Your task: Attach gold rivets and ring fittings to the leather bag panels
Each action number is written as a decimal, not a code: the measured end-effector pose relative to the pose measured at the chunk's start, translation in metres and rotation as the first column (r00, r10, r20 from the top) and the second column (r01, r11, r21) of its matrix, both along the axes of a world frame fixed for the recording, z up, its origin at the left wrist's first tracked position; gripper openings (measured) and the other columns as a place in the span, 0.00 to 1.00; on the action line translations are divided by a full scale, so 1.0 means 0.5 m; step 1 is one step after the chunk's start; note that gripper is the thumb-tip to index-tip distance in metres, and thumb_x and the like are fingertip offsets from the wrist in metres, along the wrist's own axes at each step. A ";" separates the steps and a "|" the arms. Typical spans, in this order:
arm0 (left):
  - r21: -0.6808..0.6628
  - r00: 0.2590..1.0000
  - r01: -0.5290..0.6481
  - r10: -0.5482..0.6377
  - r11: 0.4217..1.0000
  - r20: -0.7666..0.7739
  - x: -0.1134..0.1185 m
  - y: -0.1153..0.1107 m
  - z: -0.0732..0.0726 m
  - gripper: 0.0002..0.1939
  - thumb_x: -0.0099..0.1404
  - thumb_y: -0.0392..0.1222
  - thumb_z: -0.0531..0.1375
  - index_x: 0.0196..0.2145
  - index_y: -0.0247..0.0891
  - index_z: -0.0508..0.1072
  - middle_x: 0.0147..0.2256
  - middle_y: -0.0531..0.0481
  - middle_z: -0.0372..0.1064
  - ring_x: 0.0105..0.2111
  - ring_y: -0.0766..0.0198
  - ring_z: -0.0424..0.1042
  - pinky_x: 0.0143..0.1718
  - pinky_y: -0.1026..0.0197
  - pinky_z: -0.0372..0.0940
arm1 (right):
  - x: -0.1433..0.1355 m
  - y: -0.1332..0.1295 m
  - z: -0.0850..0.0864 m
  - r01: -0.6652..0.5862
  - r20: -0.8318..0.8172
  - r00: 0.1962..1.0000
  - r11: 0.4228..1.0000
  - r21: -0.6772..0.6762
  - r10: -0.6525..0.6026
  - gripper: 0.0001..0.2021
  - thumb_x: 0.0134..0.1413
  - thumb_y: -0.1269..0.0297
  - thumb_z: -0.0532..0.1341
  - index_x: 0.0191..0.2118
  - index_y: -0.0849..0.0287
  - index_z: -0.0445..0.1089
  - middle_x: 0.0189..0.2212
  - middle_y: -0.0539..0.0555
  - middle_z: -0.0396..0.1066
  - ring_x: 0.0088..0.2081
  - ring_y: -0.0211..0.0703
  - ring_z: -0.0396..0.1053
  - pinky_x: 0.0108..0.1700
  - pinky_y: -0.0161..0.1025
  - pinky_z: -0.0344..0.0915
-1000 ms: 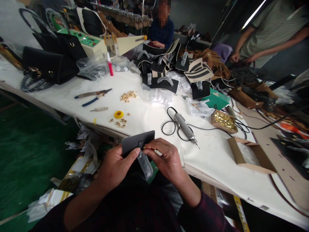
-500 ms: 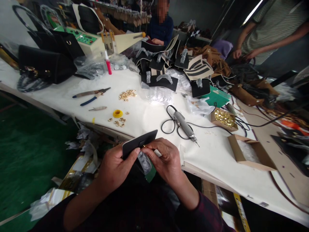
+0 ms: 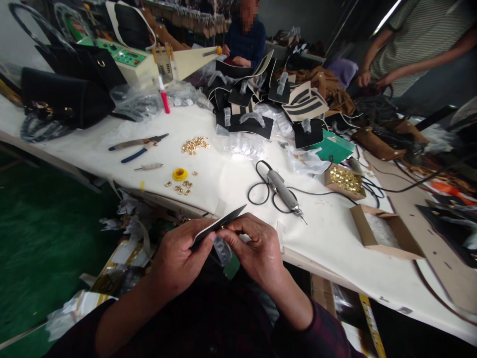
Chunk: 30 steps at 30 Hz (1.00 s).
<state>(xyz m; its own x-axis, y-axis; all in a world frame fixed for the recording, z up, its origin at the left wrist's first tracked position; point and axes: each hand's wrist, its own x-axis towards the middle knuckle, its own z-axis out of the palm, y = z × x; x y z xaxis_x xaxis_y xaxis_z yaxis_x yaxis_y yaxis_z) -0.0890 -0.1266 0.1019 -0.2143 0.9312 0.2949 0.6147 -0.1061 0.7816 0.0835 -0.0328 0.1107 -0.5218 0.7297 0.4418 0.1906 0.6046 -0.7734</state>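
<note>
A black leather panel with a pale edge [image 3: 224,220] is tilted nearly edge-on above my lap. My left hand [image 3: 179,256] grips its left side between thumb and fingers. Against its right side, my right hand [image 3: 257,246] pinches a small gold-coloured metal piece [image 3: 222,227]; how that piece sits on the panel is hidden. Clear plastic wrap [image 3: 222,251] hangs below the panel between the hands. Beyond them on the white table [image 3: 231,184] lie a grey corded power screwdriver [image 3: 283,191], a yellow tape roll [image 3: 180,174] and small gold rings [image 3: 182,188].
Pliers [image 3: 139,148], a small awl-like tool [image 3: 151,166] and a gold hardware pile [image 3: 195,145] lie left. Cardboard boxes [image 3: 385,233] stand right, one holding gold pieces [image 3: 345,180]. Black panels [image 3: 246,124] are heaped behind. Two people are across the table; black bags sit far left.
The black panel has turned more edge-on, showing less of its dark face. My left fingers have shifted along its back. The whole view has moved slightly.
</note>
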 end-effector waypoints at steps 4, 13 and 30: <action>-0.025 0.999 0.015 -0.014 1.000 0.035 0.000 0.001 0.001 0.15 0.74 0.42 0.59 0.53 0.43 0.82 0.49 0.47 0.83 0.46 0.58 0.81 0.51 0.62 0.71 | -0.002 -0.006 -0.002 0.020 0.004 1.000 0.998 -0.060 -0.020 0.08 0.64 0.63 0.70 0.32 0.56 0.76 0.28 0.50 0.76 0.30 0.38 0.75 0.32 0.35 0.67; -0.136 0.973 -0.065 0.093 0.989 0.213 0.021 -0.009 0.001 0.14 0.70 0.47 0.62 0.47 0.41 0.84 0.42 0.48 0.84 0.40 0.54 0.82 0.44 0.58 0.75 | -0.004 -0.009 -0.028 0.149 -0.152 0.980 0.983 0.109 -0.132 0.09 0.60 0.59 0.73 0.40 0.53 0.76 0.35 0.53 0.77 0.37 0.45 0.76 0.39 0.42 0.73; -0.049 0.930 0.127 -0.102 0.991 0.354 0.036 -0.040 -0.001 0.28 0.72 0.40 0.59 0.68 0.48 0.68 0.67 0.41 0.66 0.62 0.46 0.73 0.58 0.51 0.75 | -0.001 -0.053 -0.018 0.082 -0.099 0.993 0.988 0.131 -0.069 0.21 0.64 0.66 0.66 0.62 0.52 0.72 0.46 0.58 0.77 0.47 0.52 0.75 0.50 0.52 0.71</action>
<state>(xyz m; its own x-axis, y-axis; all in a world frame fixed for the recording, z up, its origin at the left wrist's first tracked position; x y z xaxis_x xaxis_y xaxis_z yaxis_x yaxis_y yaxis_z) -0.0710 -0.1467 0.1016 -0.1828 0.9709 0.1545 0.2881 -0.0974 0.9526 0.0829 -0.0593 0.1016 -0.4192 0.6957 0.5833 0.1701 0.6913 -0.7023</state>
